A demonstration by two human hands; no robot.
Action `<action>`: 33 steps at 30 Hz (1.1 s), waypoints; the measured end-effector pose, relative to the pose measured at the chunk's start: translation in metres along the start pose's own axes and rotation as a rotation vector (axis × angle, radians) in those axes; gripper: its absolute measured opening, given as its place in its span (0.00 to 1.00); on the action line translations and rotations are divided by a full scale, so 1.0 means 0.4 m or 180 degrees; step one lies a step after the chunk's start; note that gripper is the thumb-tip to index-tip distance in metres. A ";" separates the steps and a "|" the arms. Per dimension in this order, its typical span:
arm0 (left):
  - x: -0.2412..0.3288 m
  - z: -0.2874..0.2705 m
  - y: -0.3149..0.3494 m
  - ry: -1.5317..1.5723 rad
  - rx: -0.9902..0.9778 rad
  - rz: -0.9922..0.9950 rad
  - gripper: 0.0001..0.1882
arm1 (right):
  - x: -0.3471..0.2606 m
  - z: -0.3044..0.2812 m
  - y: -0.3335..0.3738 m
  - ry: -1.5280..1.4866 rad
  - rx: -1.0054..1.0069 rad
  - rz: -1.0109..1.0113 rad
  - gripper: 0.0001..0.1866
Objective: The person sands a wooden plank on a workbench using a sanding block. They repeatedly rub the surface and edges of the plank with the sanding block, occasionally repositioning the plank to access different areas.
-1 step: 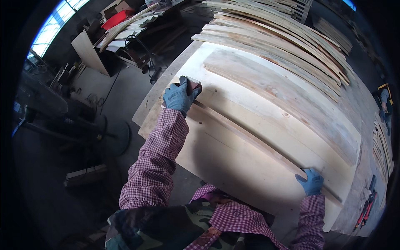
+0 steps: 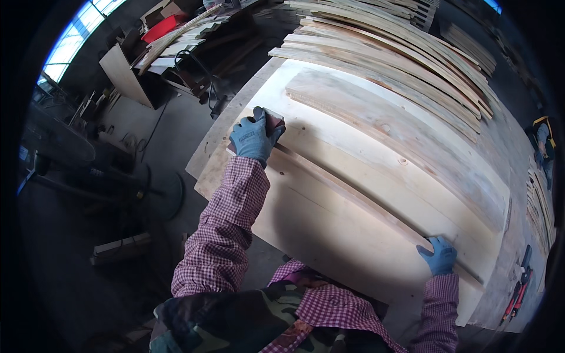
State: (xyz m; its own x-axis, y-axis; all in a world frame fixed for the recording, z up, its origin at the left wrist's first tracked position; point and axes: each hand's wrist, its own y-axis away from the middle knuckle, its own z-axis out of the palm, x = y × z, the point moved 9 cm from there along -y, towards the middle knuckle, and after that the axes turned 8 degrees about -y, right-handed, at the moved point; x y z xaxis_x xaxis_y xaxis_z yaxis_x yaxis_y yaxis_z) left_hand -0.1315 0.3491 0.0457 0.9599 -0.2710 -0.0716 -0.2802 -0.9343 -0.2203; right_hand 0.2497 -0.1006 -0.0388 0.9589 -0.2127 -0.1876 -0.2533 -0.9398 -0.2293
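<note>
While the left hand (image 2: 252,139) clutches a reddish block (image 2: 275,122) at one end of a wooden strip (image 2: 353,193) — laid on a pale board (image 2: 371,256) — the right hand (image 2: 439,256) clasps the strip near its other end.

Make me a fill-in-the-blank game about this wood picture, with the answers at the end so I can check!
1. The left hand and right hand wear gloves coloured ____.
2. The reddish-brown block is in the ____ hand.
3. Of the two hands, the ____ one is nearer the red-handled tool.
4. The tub at the upper left is coloured ____.

Missing words: blue; left; right; red.
</note>
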 end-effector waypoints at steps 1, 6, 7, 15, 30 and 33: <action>0.040 -0.029 0.038 -0.0206 0.0107 -0.0046 0.38 | -0.004 -0.002 0.000 0.0006 0.0003 -0.0013 0.20; 0.360 -0.099 0.348 0.0905 0.0419 0.1066 0.43 | -0.007 -0.029 0.010 0.0028 -0.0137 0.0106 0.20; 0.397 -0.105 0.396 0.1007 0.0465 0.1315 0.46 | -0.002 -0.023 0.013 -0.0021 -0.0224 0.0183 0.21; 0.040 -0.031 0.049 -0.0023 0.0270 0.0247 0.39 | 0.015 -0.013 0.017 -0.0047 -0.0117 0.0298 0.20; 0.528 -0.101 0.524 0.1368 0.0514 0.2019 0.44 | 0.022 -0.006 0.016 -0.0043 -0.0134 0.0224 0.19; 0.372 -0.096 0.363 0.1150 0.0624 0.1558 0.44 | 0.032 -0.009 0.029 -0.0149 -0.0089 0.0348 0.20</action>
State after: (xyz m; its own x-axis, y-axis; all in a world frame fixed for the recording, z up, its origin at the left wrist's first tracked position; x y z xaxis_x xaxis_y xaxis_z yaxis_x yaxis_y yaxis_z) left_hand -0.0291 0.1641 0.0404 0.6528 -0.7486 0.1161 -0.6501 -0.6322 -0.4215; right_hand 0.2596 -0.1150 -0.0404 0.9187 -0.3023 -0.2544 -0.3517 -0.9190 -0.1783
